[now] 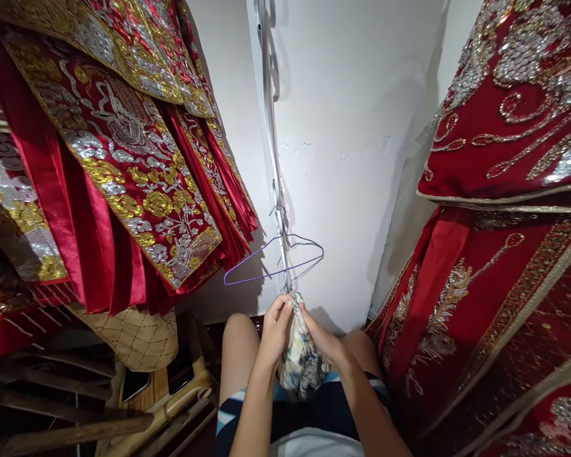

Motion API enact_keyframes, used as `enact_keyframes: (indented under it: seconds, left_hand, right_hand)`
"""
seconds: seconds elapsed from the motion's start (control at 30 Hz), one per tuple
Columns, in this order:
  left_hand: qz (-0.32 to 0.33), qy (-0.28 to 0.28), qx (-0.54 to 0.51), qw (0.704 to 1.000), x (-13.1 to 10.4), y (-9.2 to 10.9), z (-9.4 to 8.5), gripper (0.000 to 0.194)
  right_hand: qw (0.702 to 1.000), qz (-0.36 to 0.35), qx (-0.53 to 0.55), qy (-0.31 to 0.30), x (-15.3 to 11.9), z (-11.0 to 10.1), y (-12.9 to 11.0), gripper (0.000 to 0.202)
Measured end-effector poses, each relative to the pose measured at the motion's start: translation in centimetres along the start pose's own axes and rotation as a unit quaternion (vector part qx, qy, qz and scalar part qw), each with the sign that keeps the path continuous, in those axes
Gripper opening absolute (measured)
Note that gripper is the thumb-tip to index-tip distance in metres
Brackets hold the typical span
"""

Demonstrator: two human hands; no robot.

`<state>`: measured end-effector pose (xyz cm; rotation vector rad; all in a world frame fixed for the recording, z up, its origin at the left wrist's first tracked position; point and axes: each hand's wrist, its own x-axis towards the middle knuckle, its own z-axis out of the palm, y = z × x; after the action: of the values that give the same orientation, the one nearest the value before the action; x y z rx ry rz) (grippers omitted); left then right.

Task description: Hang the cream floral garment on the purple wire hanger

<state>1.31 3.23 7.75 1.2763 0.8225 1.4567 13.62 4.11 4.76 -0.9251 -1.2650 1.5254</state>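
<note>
A floral-print cloth [297, 362], pale with blue, green and yellow patches, hangs bunched between my hands over my lap. I cannot make out what kind of garment or piece it is. At its gathered upper end, my left hand [280, 320] pinches it from the left. My right hand [318, 333] grips it from the right, thumb near the top edge. Just beyond my hands, a thin purple hanger [273, 244] hangs with nothing on it against a narrow metal strip [268, 114] on the wall.
Red costumes with gold and silver embroidery [137, 165] hang at the left. More red beaded garments [514, 127] fill the right side. A wooden chair [185, 400] stands lower left, with a dark phone-like object [181, 371] on it. A white wall [342, 95] rises ahead.
</note>
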Motion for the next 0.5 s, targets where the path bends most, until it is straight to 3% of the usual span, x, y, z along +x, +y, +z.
enact_keyframes:
  seconds: [0.1, 0.17, 0.23, 0.3, 0.37, 0.43, 0.5]
  left_hand:
    - [0.011, -0.009, 0.021, 1.000, 0.1, 0.9, -1.8, 0.024]
    - [-0.038, -0.069, 0.005, 0.997, -0.4, 1.2, -3.3, 0.027]
    - [-0.111, -0.160, 0.019, 0.981, -1.2, 1.2, -4.9, 0.036]
    - [-0.163, -0.246, 0.082, 0.952, -2.4, 1.0, -6.5, 0.036]
    - [-0.182, -0.293, 0.168, 0.924, -3.4, 0.7, -8.1, 0.023]
    - [-0.174, -0.283, 0.249, 0.910, -3.9, 0.5, -9.5, 0.009]
    - [-0.143, -0.246, 0.320, 0.904, -3.8, 0.7, -10.8, 0.015]
  right_hand:
    - [0.993, 0.035, -0.025, -0.114, -0.8, 0.2, -2.1, 0.042]
    - [0.977, 0.034, -0.053, -0.205, -1.0, -0.2, -3.8, 0.036]
    - [0.966, -0.002, -0.092, -0.243, -0.7, -0.8, -5.5, 0.031]
    - [0.969, -0.064, -0.146, -0.189, 0.0, -1.5, -6.8, 0.017]
    - [0.967, -0.138, -0.193, -0.095, 1.1, -2.2, -7.6, 0.003]
    - [0.956, -0.205, -0.211, -0.012, 2.8, -2.7, -7.7, 0.011]
    - [0.948, -0.235, -0.211, 0.047, 4.8, -3.0, -7.3, 0.033]
